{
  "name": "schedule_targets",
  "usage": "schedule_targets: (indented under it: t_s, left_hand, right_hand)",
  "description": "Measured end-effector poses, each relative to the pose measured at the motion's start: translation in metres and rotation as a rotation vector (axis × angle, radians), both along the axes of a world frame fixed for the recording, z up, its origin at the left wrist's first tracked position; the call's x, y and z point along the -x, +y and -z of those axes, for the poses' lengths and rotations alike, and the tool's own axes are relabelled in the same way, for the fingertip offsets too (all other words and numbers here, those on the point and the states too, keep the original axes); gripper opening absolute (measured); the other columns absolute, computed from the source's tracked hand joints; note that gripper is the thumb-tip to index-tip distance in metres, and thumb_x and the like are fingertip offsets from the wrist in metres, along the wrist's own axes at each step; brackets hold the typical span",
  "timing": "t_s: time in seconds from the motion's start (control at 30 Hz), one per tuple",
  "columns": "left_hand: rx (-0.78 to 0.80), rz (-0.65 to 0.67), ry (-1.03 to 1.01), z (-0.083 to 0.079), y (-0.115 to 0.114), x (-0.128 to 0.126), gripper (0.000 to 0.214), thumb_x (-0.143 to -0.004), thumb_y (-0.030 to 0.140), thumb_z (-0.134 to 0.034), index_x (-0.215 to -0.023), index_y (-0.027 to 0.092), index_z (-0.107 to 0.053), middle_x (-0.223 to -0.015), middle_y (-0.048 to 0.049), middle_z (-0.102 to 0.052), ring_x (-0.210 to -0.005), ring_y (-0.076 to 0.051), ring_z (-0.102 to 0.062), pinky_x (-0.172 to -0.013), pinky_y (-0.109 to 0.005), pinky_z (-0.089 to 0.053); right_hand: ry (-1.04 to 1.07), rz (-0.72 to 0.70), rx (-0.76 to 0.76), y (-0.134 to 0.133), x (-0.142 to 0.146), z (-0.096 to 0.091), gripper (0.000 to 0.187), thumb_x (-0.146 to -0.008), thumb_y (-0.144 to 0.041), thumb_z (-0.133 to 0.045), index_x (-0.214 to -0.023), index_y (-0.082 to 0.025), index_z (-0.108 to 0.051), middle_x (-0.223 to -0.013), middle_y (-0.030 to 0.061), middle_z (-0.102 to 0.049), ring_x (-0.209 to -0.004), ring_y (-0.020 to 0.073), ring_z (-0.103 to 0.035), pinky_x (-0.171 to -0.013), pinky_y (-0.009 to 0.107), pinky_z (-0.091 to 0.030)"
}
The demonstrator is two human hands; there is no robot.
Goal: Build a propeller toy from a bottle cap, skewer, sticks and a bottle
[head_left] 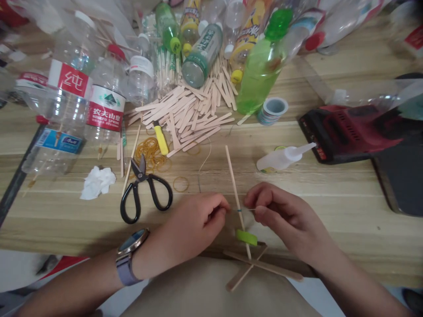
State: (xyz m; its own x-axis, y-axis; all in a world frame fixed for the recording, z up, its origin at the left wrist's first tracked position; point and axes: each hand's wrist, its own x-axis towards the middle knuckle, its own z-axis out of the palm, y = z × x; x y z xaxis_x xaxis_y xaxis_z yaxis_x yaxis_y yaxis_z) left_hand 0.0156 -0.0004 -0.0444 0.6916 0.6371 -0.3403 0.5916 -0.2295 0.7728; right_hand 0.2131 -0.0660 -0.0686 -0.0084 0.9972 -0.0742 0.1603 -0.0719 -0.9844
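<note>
My left hand [194, 226] and my right hand [284, 215] are both pinched shut on the ends of a thin thread or elastic [246, 209] stretched across a long thin wooden stick [236, 193]. The stick runs down through a green bottle cap [246, 237] to crossed craft sticks [261, 266] at the table's near edge. A watch sits on my left wrist.
Black scissors [145, 187], loose rubber bands [150, 152], a crumpled tissue [97, 181] and a heap of craft sticks [188, 110] lie on the wooden table [330, 193]. A glue bottle [284, 157], tape roll [272, 110], red tool [350, 132] and many plastic bottles [105, 101] crowd the back.
</note>
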Motion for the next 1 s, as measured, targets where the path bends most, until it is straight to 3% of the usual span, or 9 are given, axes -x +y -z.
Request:
schedule_targets:
  t_s: [0.13, 0.23, 0.4, 0.57, 1.0]
  left_hand:
    - [0.031, 0.014, -0.022, 0.001, 0.001, -0.001, 0.019, -0.090, 0.011, -0.046, -0.083, 0.020, -0.061, -0.071, 0.0045, -0.062, -0.064, -0.011, -0.051, -0.061, -0.023, -0.035]
    - [0.020, 0.027, -0.014, 0.002, 0.003, -0.001, 0.020, -0.088, 0.010, -0.045, -0.085, 0.020, -0.062, -0.073, 0.0038, -0.063, -0.064, -0.012, -0.052, -0.062, -0.024, -0.036]
    - [-0.027, 0.031, 0.011, 0.002, 0.004, -0.003, 0.019, -0.085, 0.009, -0.045, -0.084, 0.019, -0.061, -0.075, 0.0023, -0.064, -0.068, -0.013, -0.054, -0.065, -0.025, -0.037]
    - [-0.051, 0.038, 0.000, 0.004, 0.003, -0.003, 0.019, -0.084, 0.008, -0.045, -0.083, 0.019, -0.060, -0.075, 0.0019, -0.064, -0.070, -0.013, -0.055, -0.065, -0.025, -0.037]
    - [-0.118, 0.024, -0.028, 0.011, 0.002, -0.001, 0.021, -0.086, 0.008, -0.043, -0.084, 0.020, -0.060, -0.077, 0.0008, -0.066, -0.071, -0.014, -0.057, -0.066, -0.026, -0.040]
  right_hand:
    - [0.282, -0.066, 0.072, -0.001, 0.001, 0.002, 0.021, -0.094, -0.021, -0.053, -0.074, -0.019, -0.052, -0.091, 0.0022, -0.065, -0.056, 0.0069, -0.055, -0.053, 0.020, -0.047]
    - [0.366, -0.109, 0.090, -0.002, 0.004, 0.002, 0.021, -0.099, -0.022, -0.048, -0.078, -0.019, -0.048, -0.083, -0.0005, -0.061, -0.052, 0.0061, -0.055, -0.051, 0.019, -0.046]
    - [0.039, -0.092, -0.085, -0.005, 0.008, 0.005, 0.020, -0.100, -0.019, -0.041, -0.080, -0.021, -0.044, -0.072, -0.0017, -0.054, -0.058, 0.0098, -0.053, -0.053, 0.021, -0.046]
    - [-0.338, -0.065, -0.270, -0.004, 0.010, 0.007, 0.013, -0.095, -0.015, -0.042, -0.084, -0.022, -0.044, -0.073, 0.0000, -0.059, -0.059, 0.0124, -0.056, -0.050, 0.022, -0.044]
    - [-0.561, -0.100, -0.340, -0.002, 0.013, 0.009, 0.014, -0.093, -0.012, -0.036, -0.083, -0.023, -0.040, -0.072, 0.0011, -0.064, -0.059, 0.0144, -0.062, -0.053, 0.024, -0.048]
